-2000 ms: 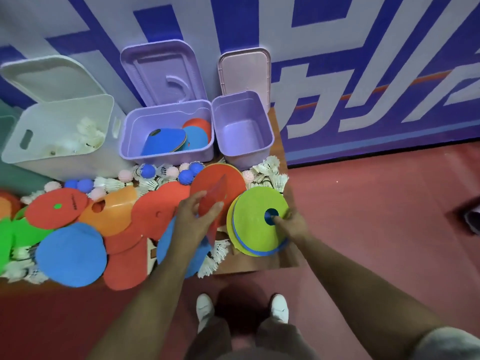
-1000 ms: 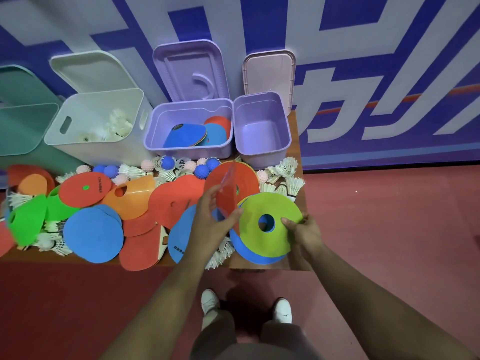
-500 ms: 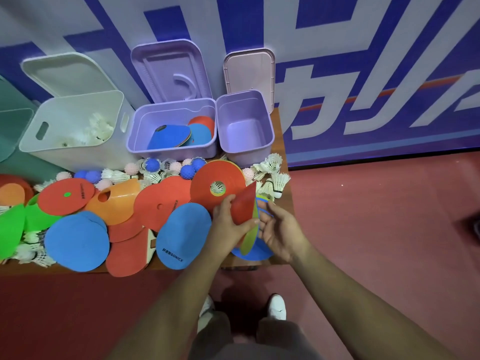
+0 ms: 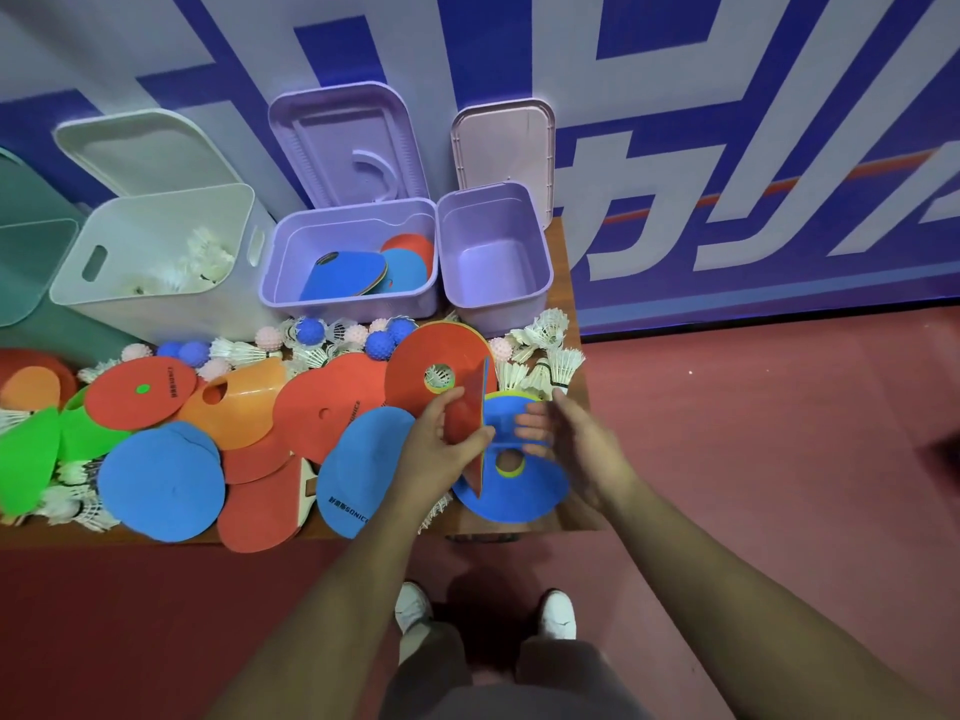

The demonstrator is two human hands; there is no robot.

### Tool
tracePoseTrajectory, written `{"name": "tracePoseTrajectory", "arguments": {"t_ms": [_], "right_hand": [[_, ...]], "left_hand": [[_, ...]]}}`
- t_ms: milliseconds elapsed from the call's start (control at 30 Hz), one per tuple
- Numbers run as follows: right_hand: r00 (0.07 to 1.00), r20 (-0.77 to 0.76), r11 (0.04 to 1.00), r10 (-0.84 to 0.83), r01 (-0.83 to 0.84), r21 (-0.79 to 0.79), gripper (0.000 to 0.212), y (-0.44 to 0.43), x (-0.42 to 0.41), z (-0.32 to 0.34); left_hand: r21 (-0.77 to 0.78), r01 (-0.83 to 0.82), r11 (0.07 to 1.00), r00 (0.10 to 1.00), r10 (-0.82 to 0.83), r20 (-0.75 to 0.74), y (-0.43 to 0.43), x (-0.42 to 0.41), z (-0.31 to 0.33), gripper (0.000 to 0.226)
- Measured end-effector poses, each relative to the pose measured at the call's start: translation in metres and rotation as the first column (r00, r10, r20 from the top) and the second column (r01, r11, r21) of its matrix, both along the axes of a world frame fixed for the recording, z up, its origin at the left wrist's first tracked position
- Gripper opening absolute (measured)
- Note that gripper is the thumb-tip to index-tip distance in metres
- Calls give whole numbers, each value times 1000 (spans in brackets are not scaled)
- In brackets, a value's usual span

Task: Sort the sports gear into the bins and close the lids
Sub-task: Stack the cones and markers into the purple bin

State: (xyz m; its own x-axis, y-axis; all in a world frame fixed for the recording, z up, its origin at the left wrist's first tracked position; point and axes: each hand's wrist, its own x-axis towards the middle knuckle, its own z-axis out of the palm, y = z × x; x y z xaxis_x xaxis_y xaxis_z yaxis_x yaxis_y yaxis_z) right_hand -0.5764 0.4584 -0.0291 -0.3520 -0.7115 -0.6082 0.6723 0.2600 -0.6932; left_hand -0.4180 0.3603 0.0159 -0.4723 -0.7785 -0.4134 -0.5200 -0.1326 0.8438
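The desk runs along a blue-and-white wall and carries four open bins at the back: a teal bin, a white bin with shuttlecocks in it, a wide purple bin with blue and red flat pieces in it, and a small purple bin with nothing showing inside. Three lids lean on the wall behind them. In front lie marker cones and flat discs in red, blue, orange and green.

The step in hand looks like gathering flat pieces at the right end. The left hand has its grip curled round a thin red disc held on edge, with a yellow-green rim pressed to its far side. The right hand has an open grip, fingers spread over a blue cone and holding nothing; contact is too blurred to judge.

The next move probably calls for carrying the held pieces to the wide purple bin. Spiky balls and loose shuttlecocks wait by the bins.
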Motion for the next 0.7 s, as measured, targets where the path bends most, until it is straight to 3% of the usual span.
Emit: {"name": "tracePoseTrajectory", "arguments": {"t_ms": [33, 67, 100, 167, 267, 367, 433, 567, 700], "right_hand": [[970, -240, 987, 46, -8, 159, 31, 4, -6, -8], [876, -450, 938, 176, -11, 346, 24, 9, -13, -22], [772, -543, 871, 331, -29, 490, 23, 13, -16, -35], [684, -518, 779, 514, -120, 615, 27, 20, -14, -56], [751, -442, 791, 490, -171, 587, 37, 19, -5, -81], [772, -431, 796, 467, -156, 585, 14, 17, 3, -90], [774, -458, 801, 437, -103, 590, 20, 17, 5, -85], [724, -624, 894, 293, 25, 448, 41, 15, 4, -64], [629, -764, 969, 143, 70, 239, 29, 3, 2, -25]], "left_hand": [[-13, -14, 1000, 1000, 14, -8, 0, 1, 3, 58], [-23, -25, 999, 999, 25, -22, -1, 2, 5, 57], [-36, -27, 999, 999, 26, -29, -1, 3, 7, 56], [-70, -17, 997, 999, 15, -34, -2, 5, 10, 54], [-100, -9, 995, 999, 6, -37, -4, 10, 9, 53], [-87, -33, 996, 999, 30, -34, -6, 16, 8, 55], [-89, -48, 995, 999, 46, -22, -8, 21, 9, 55], [-123, -86, 989, 996, 80, -48, -18, 28, 15, 49], [-186, -167, 968, 983, 149, -108, -36, 33, 36, 36]]}}
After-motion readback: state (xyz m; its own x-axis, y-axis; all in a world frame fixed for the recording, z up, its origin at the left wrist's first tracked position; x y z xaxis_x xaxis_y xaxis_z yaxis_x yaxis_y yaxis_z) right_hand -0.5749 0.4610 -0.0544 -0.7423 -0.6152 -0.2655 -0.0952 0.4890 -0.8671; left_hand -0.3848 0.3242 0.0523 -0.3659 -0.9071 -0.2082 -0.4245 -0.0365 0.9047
